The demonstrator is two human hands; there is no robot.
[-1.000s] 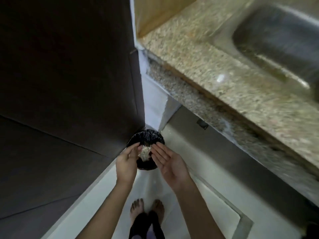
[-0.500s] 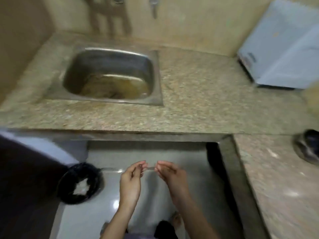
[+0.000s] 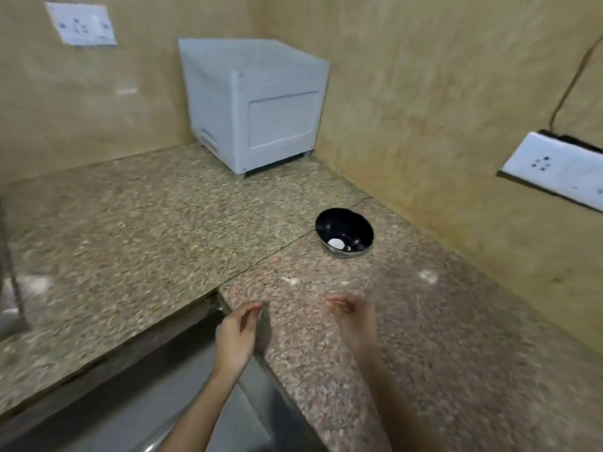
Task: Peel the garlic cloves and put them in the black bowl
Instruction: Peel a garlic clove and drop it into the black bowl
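Having turned from the floor bin back to the worktop (image 3: pixel 424 321), we hold our left hand (image 3: pixel 239 334) and right hand (image 3: pixel 352 321) apart, loosely curled and seemingly empty, with the black bowl (image 3: pixel 342 223) ahead already holding peeled garlic (image 3: pixel 336 243).

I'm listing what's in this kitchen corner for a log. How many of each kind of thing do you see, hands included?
Bowl: 1
White box: 1
Socket plates: 2
Hands (left hand, right hand): 2
Total: 6
Pale bits in the bowl and on the counter are too blurred to count.
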